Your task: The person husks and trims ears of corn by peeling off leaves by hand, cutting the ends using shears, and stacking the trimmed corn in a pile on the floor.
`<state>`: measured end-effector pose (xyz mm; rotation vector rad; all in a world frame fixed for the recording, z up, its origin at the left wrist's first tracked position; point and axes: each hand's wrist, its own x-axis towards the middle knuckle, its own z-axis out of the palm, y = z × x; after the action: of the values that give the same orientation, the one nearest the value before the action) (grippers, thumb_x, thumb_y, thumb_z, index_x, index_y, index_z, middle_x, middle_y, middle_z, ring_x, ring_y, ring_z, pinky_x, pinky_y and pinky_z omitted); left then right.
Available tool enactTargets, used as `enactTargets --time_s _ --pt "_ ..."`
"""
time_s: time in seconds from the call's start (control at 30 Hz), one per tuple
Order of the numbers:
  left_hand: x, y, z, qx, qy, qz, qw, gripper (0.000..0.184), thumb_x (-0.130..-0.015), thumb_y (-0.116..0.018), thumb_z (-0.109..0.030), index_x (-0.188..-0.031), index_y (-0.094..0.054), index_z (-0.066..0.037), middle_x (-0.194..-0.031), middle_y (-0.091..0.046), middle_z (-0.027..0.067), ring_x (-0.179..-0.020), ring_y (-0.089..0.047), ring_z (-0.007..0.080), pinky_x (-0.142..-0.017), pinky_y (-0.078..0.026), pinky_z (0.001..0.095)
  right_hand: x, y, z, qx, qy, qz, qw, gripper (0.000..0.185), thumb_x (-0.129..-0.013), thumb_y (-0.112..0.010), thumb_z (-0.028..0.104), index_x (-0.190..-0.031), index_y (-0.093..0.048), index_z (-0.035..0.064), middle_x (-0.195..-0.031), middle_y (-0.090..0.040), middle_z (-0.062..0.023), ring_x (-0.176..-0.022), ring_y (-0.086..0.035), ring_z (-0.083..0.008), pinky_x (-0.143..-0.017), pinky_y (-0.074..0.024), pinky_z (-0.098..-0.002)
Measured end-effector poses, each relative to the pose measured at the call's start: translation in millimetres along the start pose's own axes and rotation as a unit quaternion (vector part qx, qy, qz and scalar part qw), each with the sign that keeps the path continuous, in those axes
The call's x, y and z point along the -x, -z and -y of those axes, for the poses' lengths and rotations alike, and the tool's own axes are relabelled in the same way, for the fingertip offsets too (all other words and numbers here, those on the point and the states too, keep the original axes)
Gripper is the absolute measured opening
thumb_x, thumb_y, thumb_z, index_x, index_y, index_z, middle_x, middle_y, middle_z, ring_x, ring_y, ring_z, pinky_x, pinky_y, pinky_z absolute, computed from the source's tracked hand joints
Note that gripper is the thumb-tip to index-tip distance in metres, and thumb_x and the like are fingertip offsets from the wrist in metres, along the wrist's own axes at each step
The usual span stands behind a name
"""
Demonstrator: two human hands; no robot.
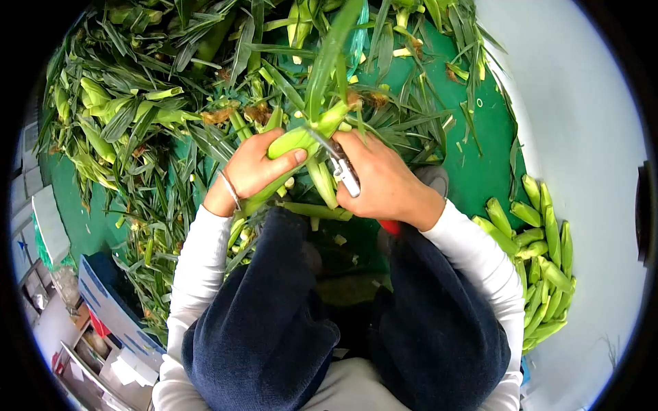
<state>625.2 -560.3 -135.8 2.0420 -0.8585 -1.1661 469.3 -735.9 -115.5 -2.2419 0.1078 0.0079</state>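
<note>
My left hand is closed around a green ear of corn in its husk, the thumb lying along it. Long leaves stick up from the ear's far end, where brownish material shows. In my right hand is a pair of pruning shears with silvery metal parts and a red handle end below the palm. Their dark blade meets the ear near its far end; my fingers partly cover the tool. Below the hands, a husk-covered stalk piece lies crosswise between my knees.
A large heap of leafy corn spreads over the green floor at left and ahead. Trimmed ears are piled at right by the pale wall. A blue-and-white board and cluttered shelves stand at lower left.
</note>
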Motion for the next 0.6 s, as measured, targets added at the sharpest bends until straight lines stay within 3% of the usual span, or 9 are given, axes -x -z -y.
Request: enactTargets --time_s 0.03,0.1,0.17,0.23,0.33,0.4,0.47,0.5,0.6 --pt "-1.1 0.1 -3.1 -0.024 0.003 -0.002 1.0 0.046 -0.081 -0.063 -0.045 -0.093 -0.061 -0.001 -0.074 -0.063 0.0127 -0.071 -0.062 0.0188 -0.066 -0.048 0.0335 3.9 -2.6 0.8 -0.014 -0.046 0.017 0.999 0.041 -0.069 -0.059 0.008 -0.108 -0.049 0.0006 -0.086 -0.059 -0.0168 -0.079 -0.06 -0.0339 -0.072 -0.0487 -0.041" --pt "-2.4 3.7 -0.3 -0.049 -0.004 0.004 0.999 0.047 -0.084 -0.061 -0.046 -0.097 -0.06 0.0 -0.077 -0.063 0.0107 -0.073 -0.063 0.0179 -0.065 -0.049 0.0327 6.7 -10.1 -3.5 -0.103 -0.086 -0.034 0.99 0.032 -0.069 -0.061 0.009 -0.097 -0.046 0.0004 -0.074 -0.056 -0.0178 -0.067 -0.058 -0.0379 -0.063 -0.0464 -0.0449" --pt "-2.0 -1.0 6.9 0.122 -0.001 0.002 0.993 0.049 -0.086 -0.057 -0.047 -0.1 -0.059 0.0 -0.081 -0.063 0.0086 -0.073 -0.063 0.0169 -0.065 -0.049 0.0314 5.1 -5.8 -8.4 -0.115 -0.086 -0.086 0.986 0.027 -0.07 -0.061 0.01 -0.088 -0.044 0.0006 -0.062 -0.053 -0.0173 -0.055 -0.055 -0.0393 -0.053 -0.0436 -0.0459" --pt "-3.9 -5.6 23.0 0.271 0.01 0.001 0.963 0.047 -0.093 -0.049 -0.046 -0.109 -0.056 -0.001 -0.087 -0.06 0.0053 -0.074 -0.061 0.015 -0.065 -0.05 0.0293 8.2 2.0 -2.3 -0.135 -0.114 -0.036 0.984 0.028 -0.069 -0.061 0.012 -0.09 -0.045 0.0006 -0.067 -0.054 -0.0177 -0.061 -0.057 -0.0387 -0.057 -0.0448 -0.0458" --pt "-11.1 -25.3 11.4 0.575 0.081 -0.079 0.811 0.048 -0.096 -0.039 -0.048 -0.113 -0.053 -0.005 -0.09 -0.061 0.0083 -0.076 -0.063 0.018 -0.066 -0.054 0.032 16.9 -7.7 12.3 -0.098 -0.088 0.042 0.99 0.039 -0.068 -0.062 0.015 -0.1 -0.046 -0.0006 -0.087 -0.055 -0.0224 -0.082 -0.057 -0.0399 -0.073 -0.047 -0.0459" --pt "-11.4 -39.4 3.1 0.534 0.086 -0.091 0.836 0.053 -0.096 -0.036 -0.052 -0.113 -0.053 -0.005 -0.093 -0.063 0.0105 -0.074 -0.063 0.0199 -0.065 -0.054 0.0327 11.8 -24.0 8.8 0.01 -0.07 -0.016 0.997 0.041 -0.068 -0.063 0.015 -0.101 -0.046 -0.0011 -0.092 -0.055 -0.0231 -0.086 -0.057 -0.0399 -0.076 -0.0472 -0.0458" --pt "-13.3 -65.3 -1.2 0.558 0.122 -0.089 0.816 0.056 -0.095 -0.034 -0.055 -0.115 -0.052 -0.006 -0.091 -0.063 0.0119 -0.072 -0.064 0.0215 -0.063 -0.054 0.0332 -6.3 -25.4 -1.7 -0.008 -0.095 -0.076 0.993 0.041 -0.068 -0.063 0.016 -0.101 -0.046 -0.0009 -0.089 -0.057 -0.0215 -0.082 -0.058 -0.0401 -0.074 -0.0486 -0.0461" --pt "-4.5 -63.4 5.6 0.586 0.089 0.096 0.8 0.06 -0.094 -0.032 -0.058 -0.116 -0.051 -0.005 -0.086 -0.064 0.013 -0.07 -0.065 0.0236 -0.063 -0.054 0.034 -13.2 -14.2 -6.9 -0.058 -0.18 -0.054 0.98 0.035 -0.069 -0.064 0.016 -0.094 -0.048 -0.0005 -0.08 -0.059 -0.0187 -0.074 -0.06 -0.038 -0.068 -0.0491 -0.0442" --pt "-0.7 -66.1 -6.1 0.601 0.117 0.117 0.782 0.063 -0.094 -0.029 -0.06 -0.112 -0.053 -0.005 -0.082 -0.064 0.0153 -0.069 -0.064 0.0267 -0.065 -0.054 0.0371 -16.9 11.7 -24.9 -0.189 -0.188 -0.146 0.953 0.024 -0.07 -0.064 0.015 -0.085 -0.051 -0.0004 -0.069 -0.06 -0.0139 -0.063 -0.061 -0.0271 -0.061 -0.0478 -0.037"
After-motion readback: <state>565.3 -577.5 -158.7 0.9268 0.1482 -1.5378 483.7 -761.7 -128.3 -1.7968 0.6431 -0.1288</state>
